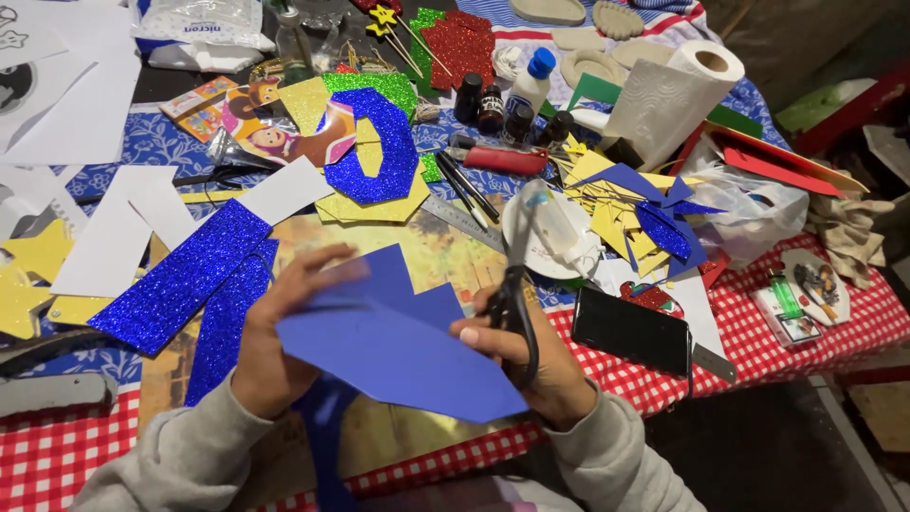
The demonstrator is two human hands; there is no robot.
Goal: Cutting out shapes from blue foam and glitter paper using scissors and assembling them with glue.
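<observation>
So the left hand [280, 346] is pinching the near-left edge of a flat blue foam sheet [398, 356], fingers closed on it, holding it up over the wooden board [408, 242] near the front of the table. The right hand [531, 356] is wrapped shut around black-handled scissors [517, 275] with the blades pointing up and away, and its thumb also rests on the sheet's right edge. My take: keep the sheet taut and turn the foam rather than the scissors, with long slow bites so the edge stays smooth. A dangling blue strip [327, 441] hangs off the near side, so watch it doesn't snag. Off to the left lie long blue glitter foam strips [185, 280], and just right of the scissors hand sits a black phone [630, 332] on the red checked tablecloth [787, 356]. Farther right there's a white paper towel roll [673, 90].
</observation>
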